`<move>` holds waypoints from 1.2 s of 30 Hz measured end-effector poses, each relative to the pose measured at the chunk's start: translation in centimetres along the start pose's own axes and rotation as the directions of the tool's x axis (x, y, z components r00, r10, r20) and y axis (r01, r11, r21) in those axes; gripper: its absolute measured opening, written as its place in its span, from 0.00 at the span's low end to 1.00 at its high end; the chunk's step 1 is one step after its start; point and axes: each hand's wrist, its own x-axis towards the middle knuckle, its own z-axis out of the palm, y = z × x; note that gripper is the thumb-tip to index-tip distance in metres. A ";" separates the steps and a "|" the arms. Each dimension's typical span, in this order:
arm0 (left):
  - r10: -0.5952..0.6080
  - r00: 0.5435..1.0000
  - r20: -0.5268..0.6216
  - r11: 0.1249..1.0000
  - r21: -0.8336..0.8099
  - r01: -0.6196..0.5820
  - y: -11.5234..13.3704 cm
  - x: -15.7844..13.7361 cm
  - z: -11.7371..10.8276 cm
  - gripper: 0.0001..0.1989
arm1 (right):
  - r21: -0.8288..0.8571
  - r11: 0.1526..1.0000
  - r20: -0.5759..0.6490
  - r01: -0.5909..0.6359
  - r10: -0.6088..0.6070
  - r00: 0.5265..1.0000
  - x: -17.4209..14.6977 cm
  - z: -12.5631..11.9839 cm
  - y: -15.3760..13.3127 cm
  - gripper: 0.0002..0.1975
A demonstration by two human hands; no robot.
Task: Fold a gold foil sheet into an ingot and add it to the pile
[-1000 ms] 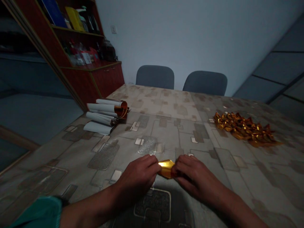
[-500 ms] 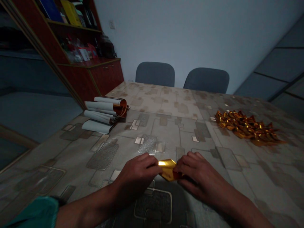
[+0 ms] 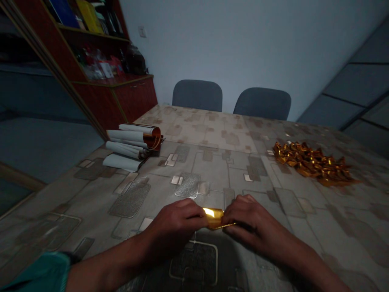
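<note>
A shiny gold foil paper, partly folded, is held between my two hands just above the near part of the table. My left hand pinches its left end, thumb and fingers closed on it. At the right end, my right hand grips the same paper, its fingers curled over the edge. The fingers cover both ends, so only the middle of the foil shows. Over to the right lies a cluster of folded gold foil pieces. On the left rests a stack of curled foil sheets with pale backs.
A patterned cloth covers the table. Two grey chairs stand at its far side, against the wall. A red-brown cabinet with items on its shelves is at the back left.
The gold paper between my hands looks flatter and more rolled, with its lower edge now a thin line. Both hands stay nearly in place, still gripping it.
</note>
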 end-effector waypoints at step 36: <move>-0.209 0.977 0.034 0.958 0.207 0.198 1.1 1.1 0.8 0.04 | -0.054 0.977 -0.263 -0.205 0.184 0.947 0.4 3.0 1.4 0.05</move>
